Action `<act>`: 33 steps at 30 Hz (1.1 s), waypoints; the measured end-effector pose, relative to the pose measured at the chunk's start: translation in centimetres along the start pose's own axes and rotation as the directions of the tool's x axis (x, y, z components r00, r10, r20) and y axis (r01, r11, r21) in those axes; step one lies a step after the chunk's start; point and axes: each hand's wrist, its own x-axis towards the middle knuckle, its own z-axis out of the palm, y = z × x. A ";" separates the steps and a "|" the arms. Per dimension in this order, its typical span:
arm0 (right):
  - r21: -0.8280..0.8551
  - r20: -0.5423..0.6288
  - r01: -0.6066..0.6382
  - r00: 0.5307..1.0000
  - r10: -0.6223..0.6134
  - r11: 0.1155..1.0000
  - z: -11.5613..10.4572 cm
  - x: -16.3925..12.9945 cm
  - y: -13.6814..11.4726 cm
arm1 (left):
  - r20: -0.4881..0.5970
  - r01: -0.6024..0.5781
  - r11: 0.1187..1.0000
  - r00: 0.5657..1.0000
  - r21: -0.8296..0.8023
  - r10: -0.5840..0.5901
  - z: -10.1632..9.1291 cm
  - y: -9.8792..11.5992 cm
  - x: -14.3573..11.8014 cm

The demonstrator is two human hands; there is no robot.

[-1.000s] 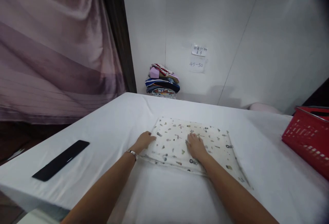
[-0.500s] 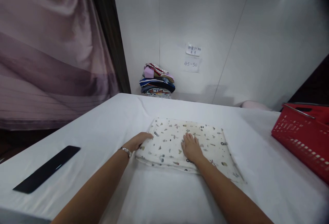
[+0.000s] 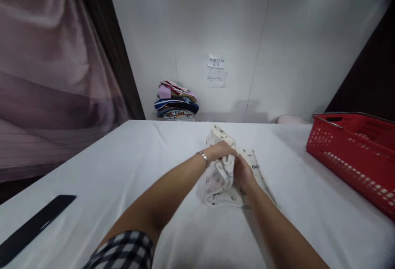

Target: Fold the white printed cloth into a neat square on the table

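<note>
White tabletop (image 3: 129,166) across the whole lower view. Purple curtain (image 3: 46,79) hanging at far left. Red basket (image 3: 354,153) at the right edge, well apart from the hands. Stack of folded clothes (image 3: 176,101) against the far wall. Patterned cream cloth (image 3: 220,178) mid-tabletop, partly lifted and folded over itself. Black flat bar (image 3: 33,228) near the left corner. Left hand (image 3: 220,150), fingers closed on the cloth's raised fold. Right hand (image 3: 243,174) pressed against the cloth, fingers curled into it.

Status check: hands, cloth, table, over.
Left hand and right hand both gripping printed cloth, bunched mid-table. Red basket off right, apart.
</note>
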 end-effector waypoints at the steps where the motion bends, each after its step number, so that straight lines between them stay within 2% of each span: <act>1: 0.142 0.013 -0.030 1.000 0.029 0.989 -1.4 -0.4 -0.7 | 0.024 -0.014 1.000 1.000 -0.019 0.014 2.4 0.5 0.8; 3: 0.308 0.029 -0.099 0.995 0.095 0.946 -4.2 -1.4 -1.6 | 0.086 -0.001 0.982 0.996 -0.189 0.017 7.1 0.5 1.8; 5: 0.365 0.024 -0.151 0.988 0.153 0.919 -6.5 -2.3 -2.1 | 0.187 0.067 0.883 0.982 -0.465 0.023 10.7 -0.3 2.3; 6: 0.381 0.020 -0.167 0.985 0.173 0.909 -7.3 -2.6 -2.2 | 0.180 0.060 0.859 0.983 -0.509 0.038 12.0 -0.7 2.4; 8: 0.408 0.023 -0.183 0.982 0.190 0.894 -8.2 -2.9 -2.1 | 0.153 0.049 0.831 0.987 -0.554 0.044 13.2 -1.7 2.2; 10: 0.434 0.048 -0.185 0.982 0.182 0.882 -8.1 -3.1 -2.0 | 0.097 0.000 0.845 0.993 -0.535 0.061 12.9 -2.5 1.5; 12: 0.435 0.078 -0.182 0.983 0.164 0.882 -7.6 -3.1 -2.0 | -0.011 -0.130 0.899 0.990 -0.418 0.138 11.7 -3.2 0.3; 13: 0.412 0.082 -0.181 0.983 0.162 0.893 -7.4 -3.2 -2.2 | -0.079 -0.222 0.927 0.975 -0.302 0.208 11.0 -3.7 -0.4; 15: 0.305 0.054 -0.201 0.979 0.194 0.931 -7.2 -3.3 -2.7 | -0.205 -0.383 0.922 0.908 -0.057 0.365 9.5 -4.9 -2.1; 17: 0.145 -0.016 -0.258 0.965 0.263 0.955 -7.5 -3.7 -3.6 | -0.298 -0.432 0.898 0.848 0.087 0.438 8.3 -6.5 -3.5; 18: 0.069 -0.062 -0.290 0.954 0.295 0.954 -7.8 -3.9 -4.0 | -0.343 -0.411 0.904 0.837 0.120 0.426 7.9 -7.5 -4.1; 20: -0.042 -0.138 -0.326 0.938 0.318 0.944 -8.7 -4.3 -4.8 | -0.418 -0.325 0.938 0.841 0.117 0.344 7.6 -9.6 -4.8; 22: -0.133 -0.172 -0.306 0.944 0.282 0.943 -9.5 -4.8 -5.4 | -0.457 -0.240 0.970 0.858 0.049 0.235 8.0 -11.5 -4.9; 24: -0.235 -0.216 -0.292 0.946 0.243 0.927 -10.2 -5.0 -5.8 | -0.440 -0.150 0.987 0.892 -0.066 0.106 8.5 -12.7 -4.6; 28: -0.392 -0.353 -0.319 0.918 0.179 0.863 -10.5 -5.0 -6.0 | -0.375 -0.040 0.966 0.925 -0.255 -0.060 9.0 -12.9 -3.5; 31: -0.408 -0.341 -0.245 0.935 0.102 0.880 -10.4 -4.9 -5.9 | -0.345 0.008 0.960 0.932 -0.280 -0.109 8.7 -12.2 -3.0; 33: -0.436 -0.337 -0.252 0.936 0.103 0.864 -10.5 -5.1 -5.7 | -0.337 0.011 0.961 0.935 -0.276 -0.108 8.5 -11.9 -2.8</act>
